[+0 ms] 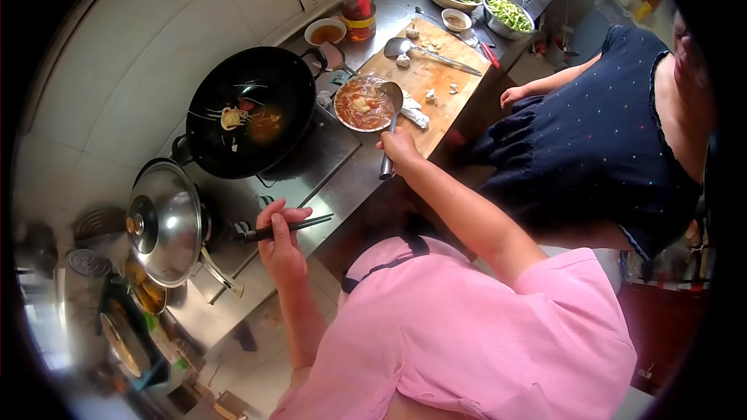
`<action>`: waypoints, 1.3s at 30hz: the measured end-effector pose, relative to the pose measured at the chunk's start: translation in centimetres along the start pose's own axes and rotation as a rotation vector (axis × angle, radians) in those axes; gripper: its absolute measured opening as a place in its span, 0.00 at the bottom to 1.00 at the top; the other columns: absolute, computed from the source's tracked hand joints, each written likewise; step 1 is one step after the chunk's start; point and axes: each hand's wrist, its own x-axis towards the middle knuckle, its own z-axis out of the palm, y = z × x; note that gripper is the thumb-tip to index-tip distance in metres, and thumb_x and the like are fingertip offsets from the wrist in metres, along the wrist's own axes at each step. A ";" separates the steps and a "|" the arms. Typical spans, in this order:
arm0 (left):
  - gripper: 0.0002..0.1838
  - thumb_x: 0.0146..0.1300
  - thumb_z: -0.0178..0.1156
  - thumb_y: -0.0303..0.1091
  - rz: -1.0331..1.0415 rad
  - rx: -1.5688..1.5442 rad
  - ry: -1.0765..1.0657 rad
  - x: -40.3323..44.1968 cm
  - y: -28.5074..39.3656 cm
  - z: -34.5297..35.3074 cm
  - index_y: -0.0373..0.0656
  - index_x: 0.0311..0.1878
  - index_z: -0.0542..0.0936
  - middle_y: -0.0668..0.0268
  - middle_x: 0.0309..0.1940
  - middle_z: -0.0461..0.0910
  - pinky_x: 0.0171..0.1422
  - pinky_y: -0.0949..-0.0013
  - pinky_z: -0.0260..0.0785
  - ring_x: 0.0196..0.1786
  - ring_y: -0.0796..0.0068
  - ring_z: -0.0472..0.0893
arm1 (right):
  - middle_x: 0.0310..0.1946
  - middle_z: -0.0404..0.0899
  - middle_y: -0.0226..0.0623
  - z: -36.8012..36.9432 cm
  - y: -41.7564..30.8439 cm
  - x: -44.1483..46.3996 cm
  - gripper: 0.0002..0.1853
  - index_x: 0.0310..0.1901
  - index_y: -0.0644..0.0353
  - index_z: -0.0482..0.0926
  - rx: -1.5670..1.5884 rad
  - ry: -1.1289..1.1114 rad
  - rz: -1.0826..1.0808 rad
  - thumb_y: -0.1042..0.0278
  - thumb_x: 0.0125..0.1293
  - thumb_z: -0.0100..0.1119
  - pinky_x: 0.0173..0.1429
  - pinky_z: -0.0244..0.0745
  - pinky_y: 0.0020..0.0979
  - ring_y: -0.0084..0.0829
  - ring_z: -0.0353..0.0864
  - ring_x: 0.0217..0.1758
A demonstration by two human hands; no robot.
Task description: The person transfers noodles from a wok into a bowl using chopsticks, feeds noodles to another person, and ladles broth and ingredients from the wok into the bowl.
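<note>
My right hand [400, 148] grips the ladle [392, 99], its head at the rim of the bowl [337, 111] of reddish food, by the cutting board's [461, 82] edge nearest the wok [272, 78]. My left hand [282, 243] clasps dark chopsticks [310, 222] near the counter's [336, 196] front edge.

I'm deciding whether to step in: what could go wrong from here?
The bowl looks nearly full, so a nudge from the ladle in the right hand might spill it.
The pot handle sticks out near the left hand, which holds chopsticks; an arm moving past could catch it.
The metal utensil on the cutting board has its handle reaching close to the board's edge, near the other person, who might knock it.
</note>
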 end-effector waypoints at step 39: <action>0.15 0.72 0.43 0.35 -0.024 -0.023 -0.071 0.2 -1.2 0.8 0.35 0.53 0.68 0.61 0.33 0.77 0.56 0.63 0.69 0.41 0.66 0.79 | 0.24 0.74 0.37 -9.0 -7.4 -3.8 0.05 0.33 0.64 0.67 0.598 -0.511 0.262 0.71 0.62 0.45 0.16 0.60 0.23 0.22 0.66 0.15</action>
